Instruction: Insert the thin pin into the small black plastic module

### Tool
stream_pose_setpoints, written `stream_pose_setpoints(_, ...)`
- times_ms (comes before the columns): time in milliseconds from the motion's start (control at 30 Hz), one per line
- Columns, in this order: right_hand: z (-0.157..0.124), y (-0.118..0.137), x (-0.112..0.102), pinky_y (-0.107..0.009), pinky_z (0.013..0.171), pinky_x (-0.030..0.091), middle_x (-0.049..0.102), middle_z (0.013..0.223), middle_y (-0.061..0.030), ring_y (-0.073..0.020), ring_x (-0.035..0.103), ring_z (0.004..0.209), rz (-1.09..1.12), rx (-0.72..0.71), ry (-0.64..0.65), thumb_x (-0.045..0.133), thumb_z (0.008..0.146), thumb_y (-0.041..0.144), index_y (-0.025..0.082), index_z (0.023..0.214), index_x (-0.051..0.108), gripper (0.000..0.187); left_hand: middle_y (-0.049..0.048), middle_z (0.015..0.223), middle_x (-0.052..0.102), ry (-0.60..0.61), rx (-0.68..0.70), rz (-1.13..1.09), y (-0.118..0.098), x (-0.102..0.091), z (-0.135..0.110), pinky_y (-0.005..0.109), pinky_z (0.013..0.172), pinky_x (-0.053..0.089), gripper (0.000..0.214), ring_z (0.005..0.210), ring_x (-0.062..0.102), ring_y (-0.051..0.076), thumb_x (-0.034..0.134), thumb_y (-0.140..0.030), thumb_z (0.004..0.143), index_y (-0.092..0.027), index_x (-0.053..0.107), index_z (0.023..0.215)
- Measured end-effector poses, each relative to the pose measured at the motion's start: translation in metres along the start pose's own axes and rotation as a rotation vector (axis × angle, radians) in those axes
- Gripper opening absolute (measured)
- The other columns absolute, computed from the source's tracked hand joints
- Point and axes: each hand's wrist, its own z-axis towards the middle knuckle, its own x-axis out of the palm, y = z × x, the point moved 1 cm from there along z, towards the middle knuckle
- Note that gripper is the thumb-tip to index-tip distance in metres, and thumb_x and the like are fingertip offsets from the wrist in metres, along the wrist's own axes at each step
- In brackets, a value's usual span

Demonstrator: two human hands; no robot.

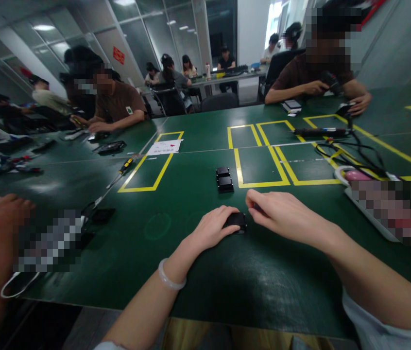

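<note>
My left hand (215, 226) lies curled over a small black box (237, 221) on the green table (198, 272), fingers wrapped round its left side. My right hand (280, 214) rests just right of that box, fingers pinched on a small dark thing I cannot make out near its top right corner. A pale bangle (169, 278) circles my left wrist. Two more small black boxes (224, 179) lie side by side a little farther from me, beside a yellow taped rectangle (262, 165).
Another person's hand (3, 214) rests at the left edge near a dark object (102, 215). A screwdriver (120, 172) and a white paper (164, 147) lie by the left taped rectangle. Cables (351, 155) and a pink item (354, 175) sit right. Seated people work across the table.
</note>
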Motion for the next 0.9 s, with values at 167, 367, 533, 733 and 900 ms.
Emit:
stream_pose_setpoints(167, 0.001, -0.001, 0.001, -0.026, 0.055, 0.027, 0.059, 0.073, 0.0007, -0.0143, 0.053, 0.063, -0.029, 0.005, -0.014, 0.04, 0.091, 0.026, 0.022, 0.088, 0.044, 0.006, 0.0047, 0.115, 0.058, 0.004, -0.011, 0.0, -0.001, -0.001, 0.0, 0.035, 0.091, 0.047, 0.035, 0.105, 0.057, 0.022, 0.054, -0.041, 0.091, -0.024, 0.048, 0.121)
stream_pose_setpoints(367, 0.005, -0.009, 0.004, -0.027, 0.056, 0.028, 0.062, 0.076, -0.002, -0.0167, 0.057, 0.065, -0.085, 0.074, -0.073, 0.035, 0.095, 0.028, 0.02, 0.092, 0.045, 0.013, 0.0047, 0.115, 0.058, 0.021, -0.015, 0.002, -0.002, -0.003, 0.0, 0.035, 0.092, 0.047, 0.034, 0.105, 0.057, 0.022, 0.053, -0.041, 0.092, -0.024, 0.048, 0.121)
stream_pose_setpoints(533, 0.007, -0.013, 0.006, -0.027, 0.056, 0.029, 0.063, 0.076, -0.003, -0.017, 0.058, 0.065, -0.076, 0.068, -0.076, 0.035, 0.094, 0.027, 0.02, 0.094, 0.046, 0.013, 0.0049, 0.115, 0.058, 0.018, -0.017, -0.005, -0.003, -0.003, 0.0, 0.036, 0.093, 0.047, 0.035, 0.106, 0.057, 0.022, 0.053, -0.041, 0.092, -0.024, 0.048, 0.122)
stream_pose_setpoints(733, 0.008, -0.013, 0.008, -0.027, 0.055, 0.029, 0.064, 0.077, -0.0033, -0.0171, 0.058, 0.064, -0.062, 0.058, -0.072, 0.036, 0.094, 0.027, 0.02, 0.094, 0.047, 0.014, 0.0052, 0.116, 0.058, 0.017, -0.021, -0.012, -0.003, -0.003, 0.0, 0.037, 0.093, 0.047, 0.035, 0.106, 0.057, 0.022, 0.052, -0.042, 0.092, -0.024, 0.048, 0.121)
stream_pose_setpoints(900, 0.008, -0.013, 0.008, -0.027, 0.055, 0.028, 0.064, 0.078, -0.0034, -0.0167, 0.058, 0.065, -0.08, 0.066, -0.069, 0.036, 0.094, 0.027, 0.02, 0.094, 0.047, 0.014, 0.0054, 0.116, 0.058, 0.017, -0.014, -0.008, -0.004, -0.003, 0.0, 0.036, 0.092, 0.046, 0.034, 0.106, 0.057, 0.022, 0.052, -0.042, 0.092, -0.023, 0.048, 0.121)
